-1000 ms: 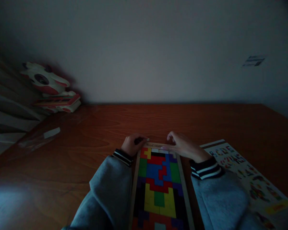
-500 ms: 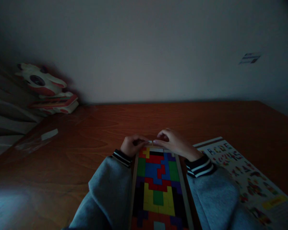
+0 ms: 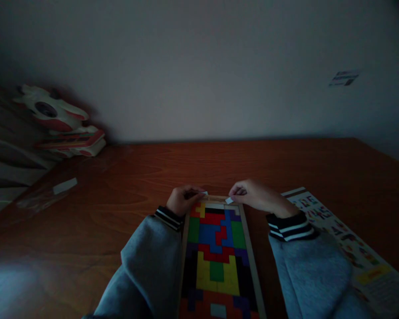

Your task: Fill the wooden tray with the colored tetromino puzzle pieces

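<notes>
A wooden-framed block puzzle board point(image 3: 252, 254) lies before me, filled with red, blue, green, yellow, black, purple and orange pieces. At its far left corner my left hand point(image 3: 182, 199) pinches a small white piece point(image 3: 205, 193) between thumb and fingers. Beyond the far right part of the frame, my right hand point(image 3: 252, 195) grips another small white piece point(image 3: 229, 200), tilted just over the frame's edge. A white piece also shows in the board's top right corner. Part of the frame's left side is hidden by my left hand and sleeve.
To the right lies a printed sheet point(image 3: 346, 235) with colourful figures, partly under my right sleeve. A cow-shaped toy keyboard point(image 3: 69, 137) stands at the back left. Near the left edge lies clear plastic with a white strip point(image 3: 65, 186). A wall rises behind the brown table point(image 3: 146, 173).
My right hand has moved right, away from my left hand, and a white piece now shows in its fingers. The left hand stays at the far left corner. The view has shifted slightly.
</notes>
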Available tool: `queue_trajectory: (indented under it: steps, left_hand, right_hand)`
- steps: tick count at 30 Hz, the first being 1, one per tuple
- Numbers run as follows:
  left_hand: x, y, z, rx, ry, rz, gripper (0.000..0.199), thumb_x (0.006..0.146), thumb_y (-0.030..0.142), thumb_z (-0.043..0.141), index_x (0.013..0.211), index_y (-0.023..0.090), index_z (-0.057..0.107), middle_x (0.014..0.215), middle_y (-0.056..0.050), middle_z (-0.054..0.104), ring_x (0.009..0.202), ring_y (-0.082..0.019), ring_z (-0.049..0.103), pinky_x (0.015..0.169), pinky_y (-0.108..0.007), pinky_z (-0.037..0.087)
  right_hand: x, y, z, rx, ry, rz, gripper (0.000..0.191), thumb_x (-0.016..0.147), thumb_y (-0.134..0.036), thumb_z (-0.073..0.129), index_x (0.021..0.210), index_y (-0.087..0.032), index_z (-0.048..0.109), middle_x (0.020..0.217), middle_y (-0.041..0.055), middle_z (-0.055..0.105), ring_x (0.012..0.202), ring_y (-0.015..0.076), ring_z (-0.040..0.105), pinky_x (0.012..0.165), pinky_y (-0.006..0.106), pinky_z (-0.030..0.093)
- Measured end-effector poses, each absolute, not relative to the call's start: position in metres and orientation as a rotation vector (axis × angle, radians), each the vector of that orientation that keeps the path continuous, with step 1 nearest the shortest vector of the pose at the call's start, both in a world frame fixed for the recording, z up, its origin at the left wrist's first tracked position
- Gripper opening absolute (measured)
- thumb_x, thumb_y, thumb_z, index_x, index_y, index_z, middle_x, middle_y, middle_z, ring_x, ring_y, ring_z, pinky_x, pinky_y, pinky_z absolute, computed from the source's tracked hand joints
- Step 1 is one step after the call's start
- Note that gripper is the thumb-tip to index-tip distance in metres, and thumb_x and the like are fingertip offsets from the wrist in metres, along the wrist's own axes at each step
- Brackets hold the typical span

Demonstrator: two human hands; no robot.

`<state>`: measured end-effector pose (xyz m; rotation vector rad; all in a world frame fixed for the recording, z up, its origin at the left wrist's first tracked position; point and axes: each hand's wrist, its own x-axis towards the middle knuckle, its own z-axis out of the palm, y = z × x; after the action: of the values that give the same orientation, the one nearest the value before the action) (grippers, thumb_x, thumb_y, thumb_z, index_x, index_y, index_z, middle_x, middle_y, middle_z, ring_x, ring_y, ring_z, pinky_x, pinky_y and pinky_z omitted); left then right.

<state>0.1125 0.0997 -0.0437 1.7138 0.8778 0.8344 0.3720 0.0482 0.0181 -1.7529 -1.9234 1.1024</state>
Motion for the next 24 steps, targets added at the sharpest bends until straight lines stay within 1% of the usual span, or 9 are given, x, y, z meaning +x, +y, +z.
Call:
queue_trajectory:
  steps: [2,5,8,14,17,19,21,24]
  left_hand:
    - [0.111,0.101,-0.045,1.749,0.876,0.816,0.025,0.083,0.038,0.07,0.095,0.017,0.072,0.095,-0.006,0.076,0.085,-0.019,0.072,0.078,-0.03,0.059]
    - [0.111,0.101,-0.045,1.769,0.874,0.815,0.025,0.083,0.039,0.069,0.096,0.017,0.072,0.095,-0.006,0.076,0.085,-0.019,0.071,0.078,-0.03,0.058]
    - [0.111,0.1,-0.043,1.776,0.865,0.812,0.024,0.084,0.038,0.068,0.095,0.017,0.071,0.096,-0.006,0.076,0.085,-0.018,0.071,0.078,-0.031,0.058]
    - [0.112,0.098,-0.038,1.783,0.886,0.783,0.024,0.083,0.038,0.069,0.094,0.017,0.071,0.095,-0.007,0.076,0.085,-0.019,0.071,0.079,-0.032,0.059]
    - [0.112,0.099,-0.04,1.778,0.868,0.781,0.024,0.083,0.038,0.069,0.094,0.017,0.072,0.096,-0.006,0.076,0.086,-0.019,0.072,0.08,-0.03,0.059]
    - [0.112,0.099,-0.041,1.769,0.857,0.788,0.024,0.083,0.038,0.07,0.095,0.017,0.072,0.096,-0.006,0.076,0.086,-0.018,0.072,0.081,-0.03,0.059]
    - [0.112,0.099,-0.041,1.773,0.845,0.801,0.023,0.083,0.037,0.07,0.095,0.018,0.073,0.096,-0.005,0.076,0.087,-0.018,0.072,0.082,-0.031,0.059]
    - [0.112,0.099,-0.039,1.848,0.803,0.874,0.02,0.082,0.036,0.071,0.091,0.019,0.074,0.098,-0.006,0.076,0.092,-0.019,0.071,0.087,-0.033,0.057]
  right_hand:
    - [0.378,0.047,0.018,-1.807,-1.927,1.133,0.008,0.081,-0.023,0.067,0.079,-0.016,0.072,0.082,0.0078,0.076,0.077,0.02,0.07,0.068,0.029,0.05]
    - [0.379,0.047,0.015,-1.861,-1.933,1.176,0.008,0.077,-0.026,0.071,0.076,-0.018,0.073,0.081,0.0063,0.076,0.076,0.02,0.07,0.065,0.028,0.049]
    - [0.377,0.048,0.009,-1.918,-1.935,1.176,0.012,0.074,-0.031,0.075,0.073,-0.019,0.071,0.079,0.0051,0.075,0.074,0.0197,0.069,0.064,0.028,0.048]
    - [0.378,0.052,-0.006,-2.051,-1.903,1.079,0.041,0.062,-0.054,0.081,0.077,-0.02,0.065,0.079,0.0058,0.072,0.071,0.0196,0.064,0.057,0.027,0.043]
    - [0.378,0.051,-0.005,-2.068,-1.903,1.034,0.048,0.06,-0.061,0.079,0.078,-0.019,0.064,0.08,0.0057,0.071,0.07,0.0193,0.063,0.055,0.027,0.041]
    - [0.376,0.051,0.0,-2.045,-1.912,1.021,0.048,0.064,-0.063,0.076,0.078,-0.019,0.063,0.079,0.006,0.071,0.07,0.0194,0.063,0.055,0.027,0.041]
    - [0.371,0.05,0.007,-1.991,-1.917,1.001,0.045,0.072,-0.062,0.07,0.082,-0.019,0.064,0.082,0.0064,0.071,0.073,0.0187,0.064,0.059,0.027,0.043]
    - [0.355,0.051,0.015,-1.745,-1.91,0.998,0.036,0.083,-0.054,0.063,0.09,-0.018,0.065,0.089,0.006,0.071,0.078,0.0162,0.065,0.066,0.026,0.047]
